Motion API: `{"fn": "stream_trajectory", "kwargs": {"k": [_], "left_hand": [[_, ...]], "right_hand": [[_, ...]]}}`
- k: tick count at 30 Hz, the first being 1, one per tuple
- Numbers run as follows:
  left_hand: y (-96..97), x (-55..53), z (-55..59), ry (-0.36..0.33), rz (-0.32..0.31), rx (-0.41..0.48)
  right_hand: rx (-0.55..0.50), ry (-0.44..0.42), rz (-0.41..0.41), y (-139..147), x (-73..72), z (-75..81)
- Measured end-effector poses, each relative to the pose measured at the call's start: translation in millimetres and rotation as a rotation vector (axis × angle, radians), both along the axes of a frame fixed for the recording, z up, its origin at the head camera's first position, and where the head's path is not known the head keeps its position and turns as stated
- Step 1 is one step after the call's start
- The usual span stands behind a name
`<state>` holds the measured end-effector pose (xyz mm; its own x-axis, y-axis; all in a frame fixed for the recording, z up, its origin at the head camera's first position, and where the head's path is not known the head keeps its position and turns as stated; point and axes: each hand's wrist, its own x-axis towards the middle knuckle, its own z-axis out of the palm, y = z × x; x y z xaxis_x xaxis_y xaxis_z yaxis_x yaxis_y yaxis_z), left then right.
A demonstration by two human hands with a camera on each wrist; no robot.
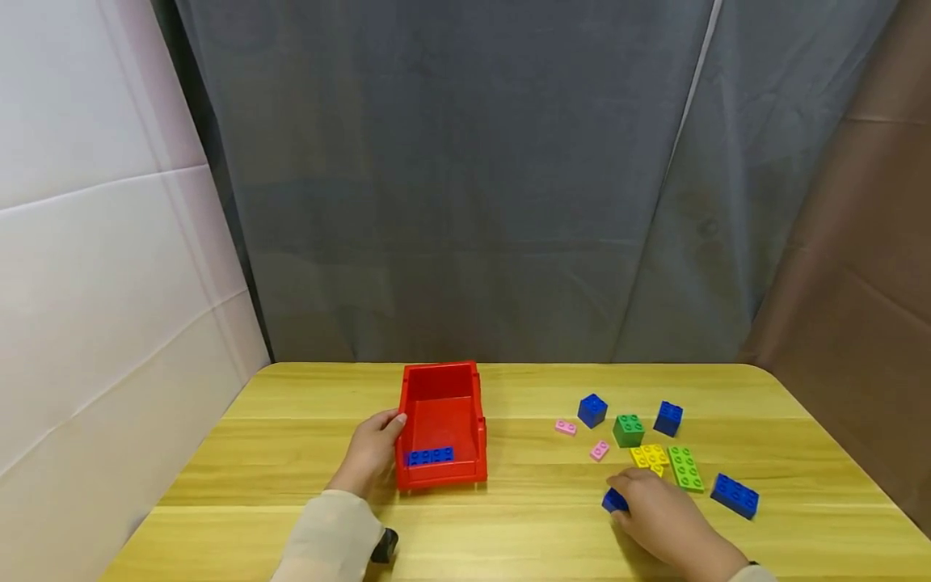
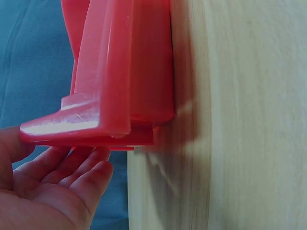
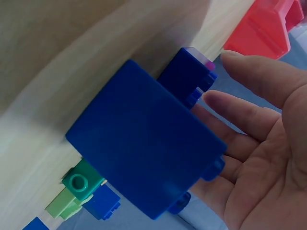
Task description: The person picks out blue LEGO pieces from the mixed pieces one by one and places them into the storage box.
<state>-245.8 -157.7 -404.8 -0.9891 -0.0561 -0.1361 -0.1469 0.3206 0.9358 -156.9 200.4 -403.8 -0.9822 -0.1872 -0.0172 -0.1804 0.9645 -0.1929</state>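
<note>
My left hand grips the left wall of a red bin, thumb on the rim and the other fingers beneath it in the left wrist view. Inside the bin, along its near wall, lies blue brick material with studs up. My right hand hovers low over a blue brick, partly hidden by the fingers. In the right wrist view a large blue brick fills the middle, and a smaller-looking blue brick sits just before the fingertips. Thumb and fingers are spread, not visibly closed round either.
Beyond the right hand lie yellow bricks, a lime brick, a green brick, blue bricks and two pink bricks. A long blue brick lies at the right. A grey curtain hangs behind the table.
</note>
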Motion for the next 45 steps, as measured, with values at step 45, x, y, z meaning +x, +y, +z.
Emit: {"fn": "stream_trajectory", "kwargs": {"k": [45], "left_hand": [[-0.2, 3.1, 0.9, -0.013, 0.034, 0.002]], "right_hand": [[0.014, -0.043, -0.026, -7.4, -8.1, -6.7]]}}
